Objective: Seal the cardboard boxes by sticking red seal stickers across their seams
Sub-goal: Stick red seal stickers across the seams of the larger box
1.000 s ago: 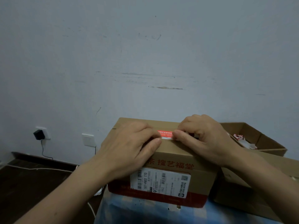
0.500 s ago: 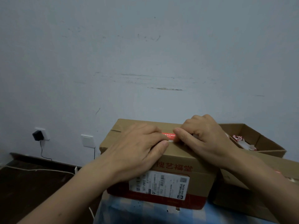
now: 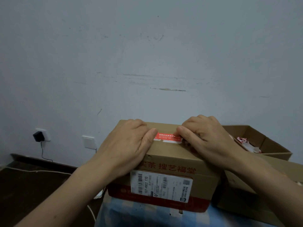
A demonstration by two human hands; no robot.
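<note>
A closed cardboard box (image 3: 177, 154) with red print and a white shipping label stands in front of me. A red seal sticker (image 3: 166, 136) with a white lower strip lies across the seam on its top. My left hand (image 3: 129, 145) rests on the box top, its thumb pressing down at the sticker's left end. My right hand (image 3: 208, 138) has curled fingers, and its thumb and forefinger pinch the sticker's right end. The fingertips of both hands are hidden behind the knuckles.
An open cardboard box (image 3: 265, 145) holding red-and-white paper scraps stands at the right, on another box (image 3: 255, 205). The boxes sit on a blue checked cloth (image 3: 131, 215). A wall rises behind, with a plugged-in charger (image 3: 38, 136) and a switch (image 3: 89, 141) at the left.
My two thumbs have moved apart along the box top, so more of the red sticker shows between them. The view has shifted slightly.
</note>
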